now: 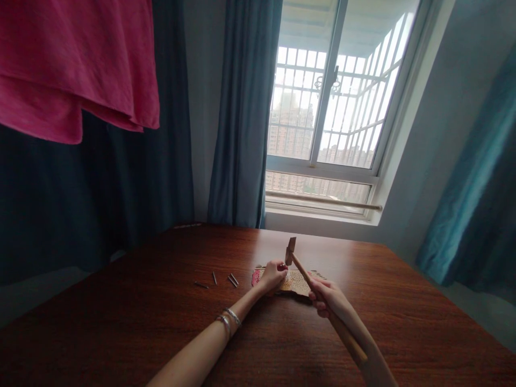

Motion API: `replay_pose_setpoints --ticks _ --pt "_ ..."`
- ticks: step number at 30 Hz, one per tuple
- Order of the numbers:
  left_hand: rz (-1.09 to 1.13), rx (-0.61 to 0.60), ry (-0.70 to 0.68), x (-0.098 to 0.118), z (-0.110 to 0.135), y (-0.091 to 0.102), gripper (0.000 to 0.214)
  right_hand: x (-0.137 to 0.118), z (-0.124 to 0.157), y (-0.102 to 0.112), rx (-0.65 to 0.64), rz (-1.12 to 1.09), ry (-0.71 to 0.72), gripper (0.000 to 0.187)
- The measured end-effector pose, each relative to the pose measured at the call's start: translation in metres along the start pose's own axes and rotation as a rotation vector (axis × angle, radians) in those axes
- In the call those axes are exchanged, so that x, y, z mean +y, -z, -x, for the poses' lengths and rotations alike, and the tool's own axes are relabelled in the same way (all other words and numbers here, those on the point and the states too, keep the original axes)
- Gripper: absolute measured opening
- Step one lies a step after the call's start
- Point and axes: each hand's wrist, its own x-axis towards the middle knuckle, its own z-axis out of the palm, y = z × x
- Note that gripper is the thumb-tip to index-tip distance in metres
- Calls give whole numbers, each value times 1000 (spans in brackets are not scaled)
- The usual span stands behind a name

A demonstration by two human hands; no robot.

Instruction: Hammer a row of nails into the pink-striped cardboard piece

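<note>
My right hand [327, 296] is wrapped around the wooden handle of a hammer [300, 266], whose head is raised just beyond the fingertips of my left hand. My left hand [274, 277] is closed over a flat tan piece [300, 282] covered in small dots or holes, with ragged edges and a pink left end. Something small and dark red shows at the left fingertips; its kind is too small to tell. To the left, several thin metal rods [233, 280], like nails or punches, lie loose on the brown wooden table [161, 322].
A window [322, 107] with bars outside is behind the table. Blue curtains [245, 118] hang beside it and at the far right [475, 204]. A pink cloth [80, 64] hangs at the upper left. The table's back edge runs below the window.
</note>
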Motion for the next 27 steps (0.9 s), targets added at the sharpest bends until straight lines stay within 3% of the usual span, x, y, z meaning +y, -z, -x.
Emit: replay_pose_setpoints --ticks 13,18,27 --pt "-26 8 -5 2 0 0 11 3 -2 0 26 -14 -4 45" --pt "-25 20 -27 -1 -1 0 11 4 -7 10 33 -30 76 42" --pt "53 24 -66 -12 -5 -5 13 11 -18 42 391 233 243 32"
